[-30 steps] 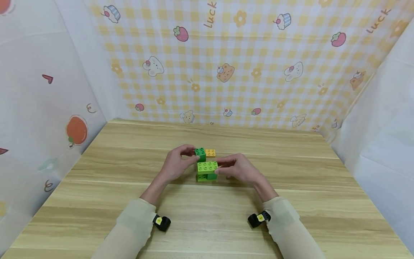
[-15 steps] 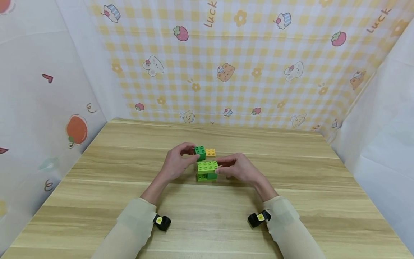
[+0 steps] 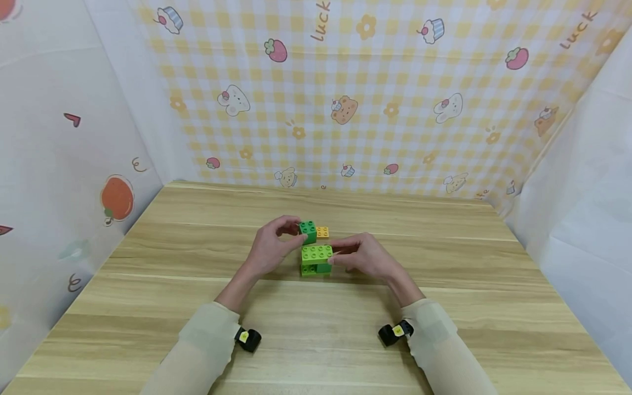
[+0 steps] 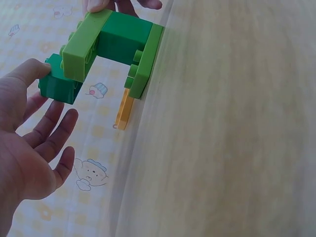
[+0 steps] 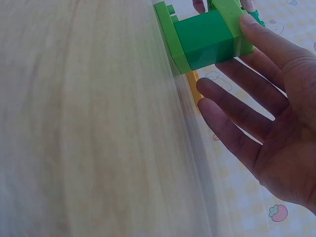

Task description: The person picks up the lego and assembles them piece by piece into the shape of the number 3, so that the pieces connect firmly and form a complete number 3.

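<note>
My left hand point(image 3: 270, 248) pinches a dark green toy building brick point(image 3: 308, 232) between thumb and fingers. In the left wrist view this brick point(image 4: 58, 85) is up off the table, near the end of the stack's top brick; whether they touch I cannot tell. On the table stands a small stack: a light green base brick point(image 3: 308, 270), a dark green brick point(image 3: 324, 267) on its right half and a long light green brick point(image 3: 316, 253) across the top. My right hand point(image 3: 367, 258) grips the right end of that top brick, its other fingers point(image 5: 232, 126) extended.
A flat yellow-orange brick point(image 3: 322, 232) lies on the wooden table point(image 3: 316, 334) behind the stack, partly hidden by the held brick. A patterned cloth point(image 3: 306, 109) hangs behind the table, and white cloths stand at both sides.
My left hand has shifted slightly up and right with the dark green brick, which now covers more of the yellow-orange brick. My right hand and the stack have hardly moved.
</note>
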{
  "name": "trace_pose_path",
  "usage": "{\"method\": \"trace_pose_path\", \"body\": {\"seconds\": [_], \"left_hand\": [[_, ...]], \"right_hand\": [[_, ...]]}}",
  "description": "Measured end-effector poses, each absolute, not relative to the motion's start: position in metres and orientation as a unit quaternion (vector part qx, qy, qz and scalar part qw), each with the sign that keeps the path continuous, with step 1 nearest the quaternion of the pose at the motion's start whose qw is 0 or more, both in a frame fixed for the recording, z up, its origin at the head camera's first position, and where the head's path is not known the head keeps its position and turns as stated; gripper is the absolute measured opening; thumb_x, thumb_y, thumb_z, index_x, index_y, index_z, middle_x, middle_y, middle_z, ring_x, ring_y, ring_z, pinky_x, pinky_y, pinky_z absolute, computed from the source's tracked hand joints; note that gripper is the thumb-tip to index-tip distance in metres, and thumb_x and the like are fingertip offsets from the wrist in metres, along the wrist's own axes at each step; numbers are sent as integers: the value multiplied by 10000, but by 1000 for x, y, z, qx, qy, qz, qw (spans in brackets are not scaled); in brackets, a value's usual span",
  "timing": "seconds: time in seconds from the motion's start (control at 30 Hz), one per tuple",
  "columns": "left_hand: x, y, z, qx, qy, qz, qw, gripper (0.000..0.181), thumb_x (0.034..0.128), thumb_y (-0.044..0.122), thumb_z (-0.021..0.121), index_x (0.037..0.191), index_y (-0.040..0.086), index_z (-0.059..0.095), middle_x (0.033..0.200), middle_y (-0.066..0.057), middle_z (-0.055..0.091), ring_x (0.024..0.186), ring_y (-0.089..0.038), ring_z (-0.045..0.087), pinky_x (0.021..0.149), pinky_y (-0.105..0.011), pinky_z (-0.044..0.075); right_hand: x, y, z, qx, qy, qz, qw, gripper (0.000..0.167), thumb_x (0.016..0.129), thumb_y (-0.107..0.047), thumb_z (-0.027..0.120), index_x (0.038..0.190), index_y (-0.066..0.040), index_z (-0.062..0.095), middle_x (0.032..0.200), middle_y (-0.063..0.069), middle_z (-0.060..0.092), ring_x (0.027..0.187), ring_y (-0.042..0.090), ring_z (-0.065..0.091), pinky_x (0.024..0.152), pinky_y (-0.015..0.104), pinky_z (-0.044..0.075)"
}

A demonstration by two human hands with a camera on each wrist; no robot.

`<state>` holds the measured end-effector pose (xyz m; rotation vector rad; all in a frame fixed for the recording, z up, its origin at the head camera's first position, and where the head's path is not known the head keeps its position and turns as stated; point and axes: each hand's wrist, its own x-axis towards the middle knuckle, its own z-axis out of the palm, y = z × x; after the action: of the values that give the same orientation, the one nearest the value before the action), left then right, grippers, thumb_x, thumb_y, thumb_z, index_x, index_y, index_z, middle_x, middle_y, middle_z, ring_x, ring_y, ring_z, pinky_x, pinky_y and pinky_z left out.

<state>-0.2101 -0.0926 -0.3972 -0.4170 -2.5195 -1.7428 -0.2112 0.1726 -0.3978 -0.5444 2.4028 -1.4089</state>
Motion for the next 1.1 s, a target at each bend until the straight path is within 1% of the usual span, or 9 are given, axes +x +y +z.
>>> {"method": "trace_pose_path", "body": {"seconds": [0.23, 0.37, 0.43, 0.53, 0.8, 0.93, 1.1], "left_hand": [[-209, -93, -395, -138, -813, -565, 32, 358, 964, 200, 780, 1288, 74, 693, 1186, -126, 722, 1138, -297, 646, 1092, -551, 449], [-208, -93, -392, -140, -813, -564, 34, 354, 965, 200, 778, 1284, 73, 693, 1183, -128, 720, 1140, -300, 642, 1094, -573, 436], [-206, -92, -389, -142, -814, -562, 34, 358, 964, 204, 780, 1289, 80, 694, 1184, -123, 723, 1142, -295, 644, 1093, -564, 435], [-204, -91, -384, -144, -816, -559, 30, 371, 961, 211, 785, 1301, 94, 694, 1191, -109, 730, 1153, -282, 647, 1102, -550, 431], [-199, -86, -378, -151, -817, -556, 16, 393, 959, 222, 782, 1319, 96, 689, 1203, -99, 733, 1175, -282, 643, 1120, -605, 405], [-200, -85, -380, -155, -814, -559, 17, 385, 964, 212, 779, 1316, 88, 689, 1183, -108, 736, 1156, -281, 657, 1122, -579, 434], [-199, -85, -381, -153, -810, -566, 12, 374, 964, 204, 784, 1311, 98, 693, 1167, -108, 734, 1113, -264, 689, 1020, -495, 535]], "right_hand": [[-212, 173, -398, -194, 835, -491, 154, 429, 929, -294, 836, 1330, -166, 752, 1158, 76, 796, 899, 164, 712, 719, 362, 625], [-212, 173, -397, -194, 836, -490, 154, 432, 929, -299, 836, 1331, -167, 751, 1150, 73, 798, 892, 162, 711, 717, 362, 624], [-212, 173, -397, -193, 836, -490, 154, 432, 929, -303, 836, 1330, -168, 752, 1147, 70, 799, 889, 162, 711, 718, 364, 625], [-211, 173, -397, -194, 835, -491, 154, 431, 928, -304, 837, 1328, -167, 754, 1142, 71, 799, 886, 163, 711, 719, 366, 626], [-211, 173, -397, -198, 835, -491, 152, 424, 927, -295, 837, 1327, -178, 756, 1139, 66, 800, 883, 150, 712, 717, 364, 624], [-212, 173, -397, -196, 835, -492, 153, 426, 929, -292, 836, 1329, -174, 754, 1141, 66, 800, 883, 149, 713, 720, 367, 625], [-212, 173, -397, -195, 834, -493, 154, 431, 926, -290, 839, 1330, -168, 752, 1144, 75, 801, 899, 149, 722, 733, 377, 629]]}}
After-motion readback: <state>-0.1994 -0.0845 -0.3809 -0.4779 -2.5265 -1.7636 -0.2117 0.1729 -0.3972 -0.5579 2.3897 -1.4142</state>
